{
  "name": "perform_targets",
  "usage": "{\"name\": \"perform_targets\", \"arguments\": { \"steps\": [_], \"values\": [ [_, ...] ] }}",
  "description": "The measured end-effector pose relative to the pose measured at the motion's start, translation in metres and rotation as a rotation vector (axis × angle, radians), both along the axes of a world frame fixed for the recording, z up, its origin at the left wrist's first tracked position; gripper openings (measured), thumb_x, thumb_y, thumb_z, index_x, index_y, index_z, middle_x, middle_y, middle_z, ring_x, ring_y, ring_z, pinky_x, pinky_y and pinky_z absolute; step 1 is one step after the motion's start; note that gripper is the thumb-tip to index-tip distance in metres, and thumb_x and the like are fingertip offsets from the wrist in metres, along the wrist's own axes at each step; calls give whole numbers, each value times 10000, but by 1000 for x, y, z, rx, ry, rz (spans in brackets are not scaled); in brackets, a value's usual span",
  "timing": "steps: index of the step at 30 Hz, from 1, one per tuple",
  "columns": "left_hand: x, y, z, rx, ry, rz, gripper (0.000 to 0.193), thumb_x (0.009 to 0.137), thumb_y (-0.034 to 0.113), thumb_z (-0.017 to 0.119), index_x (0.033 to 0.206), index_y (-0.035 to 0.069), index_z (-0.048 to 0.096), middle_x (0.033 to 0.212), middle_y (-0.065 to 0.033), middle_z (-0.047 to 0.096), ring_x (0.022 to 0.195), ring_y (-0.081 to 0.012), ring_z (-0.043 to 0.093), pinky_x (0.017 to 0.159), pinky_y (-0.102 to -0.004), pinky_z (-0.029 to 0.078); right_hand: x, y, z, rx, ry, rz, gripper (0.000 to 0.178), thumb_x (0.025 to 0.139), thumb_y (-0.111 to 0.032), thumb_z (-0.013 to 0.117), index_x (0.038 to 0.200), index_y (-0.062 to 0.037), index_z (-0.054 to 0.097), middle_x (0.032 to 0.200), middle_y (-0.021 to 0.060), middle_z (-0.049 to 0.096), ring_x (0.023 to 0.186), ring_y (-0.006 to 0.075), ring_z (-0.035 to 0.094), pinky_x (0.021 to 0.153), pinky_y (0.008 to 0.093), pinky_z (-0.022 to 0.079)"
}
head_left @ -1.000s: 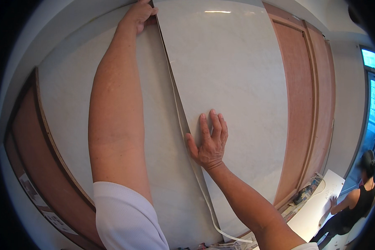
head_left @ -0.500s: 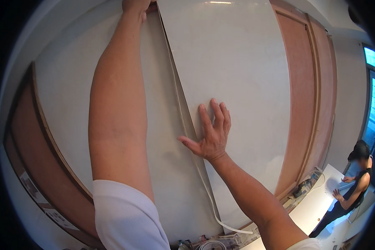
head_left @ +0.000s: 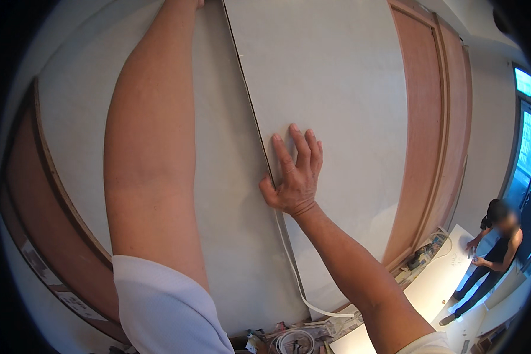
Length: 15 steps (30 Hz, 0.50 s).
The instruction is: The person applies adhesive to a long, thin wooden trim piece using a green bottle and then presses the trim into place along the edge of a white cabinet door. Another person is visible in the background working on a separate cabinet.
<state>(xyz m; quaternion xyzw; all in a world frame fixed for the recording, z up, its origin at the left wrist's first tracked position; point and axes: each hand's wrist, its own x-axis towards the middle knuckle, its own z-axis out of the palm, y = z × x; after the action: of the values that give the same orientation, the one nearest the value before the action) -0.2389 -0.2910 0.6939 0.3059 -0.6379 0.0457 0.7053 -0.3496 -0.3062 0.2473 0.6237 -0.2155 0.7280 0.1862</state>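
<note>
Pale panel (head_left: 348,88): standing tall in front of the grey backing surface (head_left: 224,165), its left edge showing a thin dark line; whether it is leaning cannot be told.
Right hand (head_left: 295,175): resting on the panel's face near that edge, fingers spread and pointing up, thumb bending at the edge itself – bracing, it seems, rather than gripping.
Left hand (head_left: 200,3): showing only as a sliver at the top, above the long raised arm (head_left: 153,118); whether it is pinching or spreading, I cannot tell.
White strip (head_left: 330,313): hanging below the right hand along the panel's edge, then curling outward at the bottom.
Risk, panel: could be slipping or swinging if the flat palm loses its friction, since no clamp is showing.
Risk, thumb: sitting right at the edge – a sudden shift toward the backing could be nipping it.
Risk, strip: could be catching behind the edge, being loose and so close.
Floor clutter: a coiled white cable (head_left: 295,342) lying below, a likely snag for feet.
Right side: reddish wood panelling (head_left: 422,88) standing beyond the panel.
Lower right: a white board (head_left: 422,289) lying low, a co-worker (head_left: 501,248) standing by it, hands close together.
</note>
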Motion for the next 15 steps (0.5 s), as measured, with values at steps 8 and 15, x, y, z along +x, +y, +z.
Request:
{"name": "perform_targets", "arguments": {
  "steps": [8, 15],
  "values": [
    [-35, 17, -65, 57, 286, -78, 172, 911, 106, 707, 1020, -21, 670, 895, -121, 722, 726, -242, 708, 624, -385, 601, -7, -4, 0, 22, 0, -6, 819, 609, -208, 654, 1419, -181, 534, 1535, 161, 367, 1454, 411, 250, 1166, 586, 201],
    [-23, 23, -117, 190, 210, -193, 278, 917, 64, 698, 1131, -87, 606, 1069, -167, 687, 905, -282, 702, 811, -421, 617, -6, -7, -2, 31, -7, 8, 837, 608, -223, 655, 1434, -207, 523, 1538, 155, 375, 1450, 412, 262, 1165, 600, 197]
  ]
}}
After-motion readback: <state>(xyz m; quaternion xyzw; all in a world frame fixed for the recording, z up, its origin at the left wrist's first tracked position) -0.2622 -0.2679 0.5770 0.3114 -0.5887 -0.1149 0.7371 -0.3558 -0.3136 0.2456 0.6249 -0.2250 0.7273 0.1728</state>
